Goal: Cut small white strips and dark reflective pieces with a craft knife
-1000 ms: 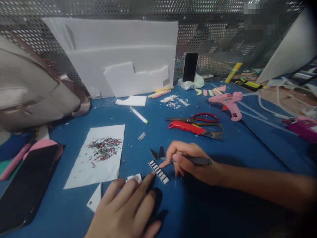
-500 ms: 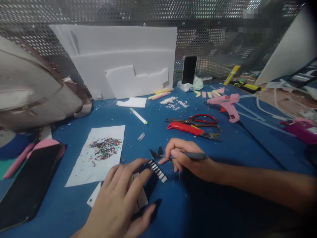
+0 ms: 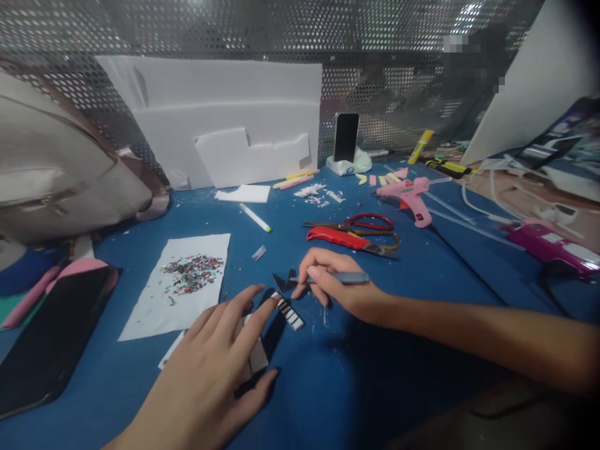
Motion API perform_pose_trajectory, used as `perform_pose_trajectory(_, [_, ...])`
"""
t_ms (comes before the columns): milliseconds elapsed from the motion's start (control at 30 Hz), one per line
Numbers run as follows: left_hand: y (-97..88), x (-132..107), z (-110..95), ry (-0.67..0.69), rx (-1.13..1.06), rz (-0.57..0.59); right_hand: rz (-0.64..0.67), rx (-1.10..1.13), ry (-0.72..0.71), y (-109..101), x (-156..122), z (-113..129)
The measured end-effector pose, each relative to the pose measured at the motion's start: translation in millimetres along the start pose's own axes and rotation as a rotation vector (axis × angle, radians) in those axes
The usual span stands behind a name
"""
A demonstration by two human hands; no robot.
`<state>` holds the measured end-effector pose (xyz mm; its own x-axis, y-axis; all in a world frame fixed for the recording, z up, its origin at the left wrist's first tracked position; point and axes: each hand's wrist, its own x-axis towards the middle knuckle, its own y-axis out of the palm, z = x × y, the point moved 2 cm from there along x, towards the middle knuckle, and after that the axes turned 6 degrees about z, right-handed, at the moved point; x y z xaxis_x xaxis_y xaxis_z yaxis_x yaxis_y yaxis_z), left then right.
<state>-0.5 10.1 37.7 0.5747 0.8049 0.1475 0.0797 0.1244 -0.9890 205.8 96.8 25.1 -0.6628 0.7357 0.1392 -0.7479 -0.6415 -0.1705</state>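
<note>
Gripping a slim grey pen (image 3: pixel 354 277), the right hand (image 3: pixel 340 281) rests low over the blue bench (image 3: pixel 309 387), its fingers closed round the barrel and the tip pointing left at a small dark piece (image 3: pixel 282 281); the striped strip (image 3: pixel 290 314), black and white, lies aslant on the bench between the two hands, just below that piece; the left hand (image 3: pixel 210 356) is spread open, palm down, one fingertip at the strip's upper end, though whether it presses there I cannot tell; under its fingers a white block (image 3: pixel 257 357) is partly hidden; to the left a white sheet (image 3: pixel 145 312) carries a scatter of coloured bits (image 3: pixel 192 274); beyond the right hand lie scissors (image 3: pixel 323 225) and a red-handled cutter (image 3: pixel 335 238) side by side, with a pink glue gun (image 3: pixel 410 195) farther right
</note>
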Motion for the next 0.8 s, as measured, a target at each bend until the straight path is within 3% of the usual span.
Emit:
perform_pose_trajectory(300, [0.1,-7.7,3.4,-0.056,-0.233,0.037,-0.023,-0.015,-0.05,1.1,2.0,-0.9])
perform_pose_trajectory(433, [-1.3,-4.9,1.2,-0.077,-0.389,0.118,-0.047,-0.03,-0.067,0.8,0.9,-1.6])
perform_pose_trajectory(800, [0.9,5.7,-0.4,0.006,-0.326,0.1,-0.124,-0.03,-0.164,0.3,5.8,14.9])
